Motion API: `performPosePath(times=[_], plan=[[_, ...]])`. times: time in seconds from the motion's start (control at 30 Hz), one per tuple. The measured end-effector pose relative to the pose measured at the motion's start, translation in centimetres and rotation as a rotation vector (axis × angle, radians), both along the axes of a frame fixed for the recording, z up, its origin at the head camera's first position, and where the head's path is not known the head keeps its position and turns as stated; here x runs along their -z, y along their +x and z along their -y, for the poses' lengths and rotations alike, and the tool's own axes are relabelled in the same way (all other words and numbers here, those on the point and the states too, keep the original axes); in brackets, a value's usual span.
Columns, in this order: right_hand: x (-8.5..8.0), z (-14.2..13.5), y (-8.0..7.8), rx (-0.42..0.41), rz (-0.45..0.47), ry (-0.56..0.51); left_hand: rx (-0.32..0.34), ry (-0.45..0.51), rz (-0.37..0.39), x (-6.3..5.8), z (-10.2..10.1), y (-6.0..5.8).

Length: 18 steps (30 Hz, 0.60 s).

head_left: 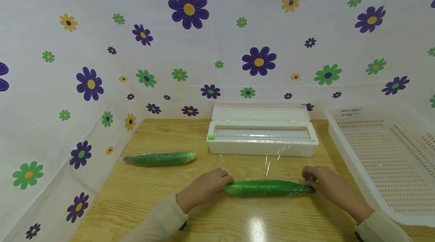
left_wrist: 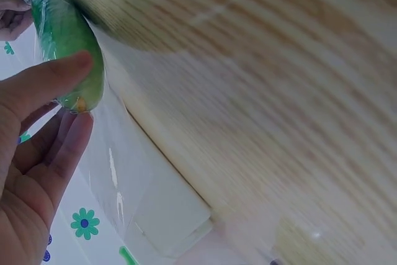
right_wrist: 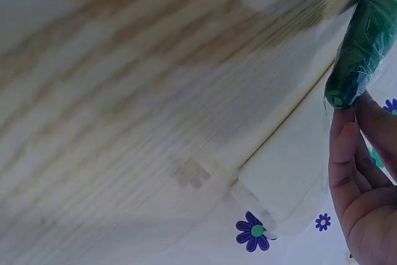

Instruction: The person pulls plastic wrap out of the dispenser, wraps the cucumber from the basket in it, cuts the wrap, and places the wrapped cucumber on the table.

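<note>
— Wooden table [head_left: 129,189]: what do you count?
— One film dispenser [head_left: 238,148], one wrapped cucumber [head_left: 159,158] at left, and second cucumber [head_left: 265,188] before the dispenser.
— Both hands?
— Left hand [head_left: 207,187] and right hand [head_left: 323,181] pinch second cucumber's opposite ends.

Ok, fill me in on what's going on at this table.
A person is handling a film-wrapped cucumber at both ends: the left grip pinches the paler end, the right grip holds the dark, film-covered tip. Clear film appears to run from it toward the open white dispenser behind. A second cucumber, also wrapped, lies off to the left on the table, and a white basket stands at the right.
</note>
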State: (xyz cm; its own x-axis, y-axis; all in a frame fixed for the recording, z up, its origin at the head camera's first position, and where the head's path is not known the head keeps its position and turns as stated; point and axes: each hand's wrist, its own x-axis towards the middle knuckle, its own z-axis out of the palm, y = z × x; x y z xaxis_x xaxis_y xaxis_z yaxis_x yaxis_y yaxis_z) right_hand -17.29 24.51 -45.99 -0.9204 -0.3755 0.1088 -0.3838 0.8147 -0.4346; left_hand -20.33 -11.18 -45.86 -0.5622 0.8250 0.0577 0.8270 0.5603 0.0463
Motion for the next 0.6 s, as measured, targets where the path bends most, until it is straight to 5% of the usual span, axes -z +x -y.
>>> performPosePath(times=[0.43, 0.6], plan=[[0.42, -0.67, 0.73, -0.131, -0.002, 0.081, -0.021, 0.038, 0.056, 0.00, 0.00, -0.18], [0.42, -0.33, 0.96, -0.149, -0.159, 0.166, -0.052, 0.041, 0.090, 0.04, 0.01, -0.35]])
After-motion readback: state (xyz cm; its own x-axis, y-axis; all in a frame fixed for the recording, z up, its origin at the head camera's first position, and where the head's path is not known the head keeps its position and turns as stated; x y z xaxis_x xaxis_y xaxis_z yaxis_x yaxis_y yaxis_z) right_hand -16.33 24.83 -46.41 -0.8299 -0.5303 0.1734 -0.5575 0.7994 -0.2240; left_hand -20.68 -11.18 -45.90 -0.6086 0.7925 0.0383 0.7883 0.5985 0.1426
